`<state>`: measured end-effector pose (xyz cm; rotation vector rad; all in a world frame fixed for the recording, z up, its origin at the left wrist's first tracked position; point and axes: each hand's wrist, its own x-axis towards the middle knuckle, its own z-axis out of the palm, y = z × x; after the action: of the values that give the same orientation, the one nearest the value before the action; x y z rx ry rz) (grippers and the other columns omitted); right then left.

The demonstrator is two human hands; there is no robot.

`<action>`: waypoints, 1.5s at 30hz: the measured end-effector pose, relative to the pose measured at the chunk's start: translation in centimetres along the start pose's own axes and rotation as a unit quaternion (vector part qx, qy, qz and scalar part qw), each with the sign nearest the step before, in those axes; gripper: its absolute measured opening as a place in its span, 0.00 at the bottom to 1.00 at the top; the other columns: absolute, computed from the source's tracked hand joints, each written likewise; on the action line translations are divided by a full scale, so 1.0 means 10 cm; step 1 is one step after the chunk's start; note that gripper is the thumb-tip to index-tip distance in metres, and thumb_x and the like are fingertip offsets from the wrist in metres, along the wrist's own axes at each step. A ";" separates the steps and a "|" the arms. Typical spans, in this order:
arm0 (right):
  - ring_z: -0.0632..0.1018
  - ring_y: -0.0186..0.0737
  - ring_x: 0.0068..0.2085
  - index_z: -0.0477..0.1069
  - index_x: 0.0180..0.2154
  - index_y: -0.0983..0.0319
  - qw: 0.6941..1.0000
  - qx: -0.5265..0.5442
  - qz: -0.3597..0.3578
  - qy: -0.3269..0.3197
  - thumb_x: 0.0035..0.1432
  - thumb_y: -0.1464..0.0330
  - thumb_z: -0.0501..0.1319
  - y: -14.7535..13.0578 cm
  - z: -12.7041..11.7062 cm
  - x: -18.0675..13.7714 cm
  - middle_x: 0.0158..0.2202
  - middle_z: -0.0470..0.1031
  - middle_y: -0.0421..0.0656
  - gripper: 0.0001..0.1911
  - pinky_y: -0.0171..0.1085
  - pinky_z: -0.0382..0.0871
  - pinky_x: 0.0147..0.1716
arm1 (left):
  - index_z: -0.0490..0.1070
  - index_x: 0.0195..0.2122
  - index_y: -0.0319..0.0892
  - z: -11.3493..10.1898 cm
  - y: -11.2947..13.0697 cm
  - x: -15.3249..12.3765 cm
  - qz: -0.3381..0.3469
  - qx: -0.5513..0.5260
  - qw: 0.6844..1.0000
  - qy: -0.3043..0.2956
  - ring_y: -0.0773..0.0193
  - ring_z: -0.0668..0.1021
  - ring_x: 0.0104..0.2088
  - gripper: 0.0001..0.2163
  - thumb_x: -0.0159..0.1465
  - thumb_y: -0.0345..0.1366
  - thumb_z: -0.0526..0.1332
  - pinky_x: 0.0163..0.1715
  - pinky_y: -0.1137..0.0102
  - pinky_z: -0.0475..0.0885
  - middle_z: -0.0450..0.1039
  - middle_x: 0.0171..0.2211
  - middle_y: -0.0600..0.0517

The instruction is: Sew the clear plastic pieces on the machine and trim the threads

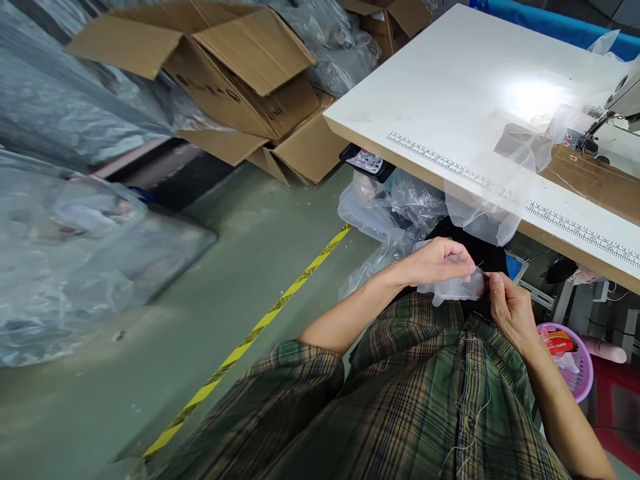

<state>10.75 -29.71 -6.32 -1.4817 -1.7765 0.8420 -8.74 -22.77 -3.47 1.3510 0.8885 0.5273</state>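
Observation:
Below the table edge, in front of my plaid shirt, my left hand (437,261) is closed on a small piece of sheer white fabric (453,288). My right hand (507,307) pinches the same piece at its right edge, with a thin dark thing, perhaps a needle or thread, between the fingers. Both hands nearly touch. More sheer white fabric (500,200) hangs over the edge of the white table (450,87).
A sewing machine (617,107) stands at the table's right end beside a brown board. Printed rulers run along the table edge. Open cardboard boxes (240,73) and plastic bags lie on the floor at left. A yellow floor stripe (250,340) runs diagonally. A purple basket (575,360) sits at right.

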 end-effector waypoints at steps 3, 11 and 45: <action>0.68 0.33 0.23 0.74 0.31 0.61 1.000 -0.016 -0.024 0.009 0.70 0.52 0.45 -0.03 0.02 0.02 0.22 0.69 0.38 0.27 0.33 0.60 0.24 | 0.75 0.29 0.37 0.00 0.00 -0.01 0.005 0.016 1.000 0.007 0.69 0.77 0.31 0.03 0.58 0.31 0.65 0.33 0.76 0.70 0.78 0.28 0.52; 0.66 0.34 0.20 0.75 0.32 0.61 0.995 -0.095 -0.006 0.025 0.68 0.48 0.46 -0.04 0.05 0.04 0.20 0.70 0.39 0.30 0.34 0.57 0.23 | 0.74 0.30 0.37 0.01 -0.04 -0.04 0.019 0.031 0.999 0.007 0.69 0.77 0.31 0.07 0.60 0.36 0.64 0.33 0.76 0.70 0.78 0.28 0.52; 0.62 0.31 0.25 0.72 0.24 0.63 0.926 0.193 0.219 -0.239 0.45 0.45 0.69 -0.04 0.09 -0.12 0.21 0.65 0.36 0.26 0.33 0.56 0.23 | 0.61 0.53 0.43 0.42 -0.45 -0.60 -0.075 0.196 0.978 -0.011 0.58 0.82 0.41 0.23 0.61 0.40 0.69 0.42 0.67 0.71 0.81 0.36 0.53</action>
<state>9.96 -30.98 -6.60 -1.5021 -1.4748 1.8001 -9.64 -30.73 -6.49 1.6245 1.1044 0.2248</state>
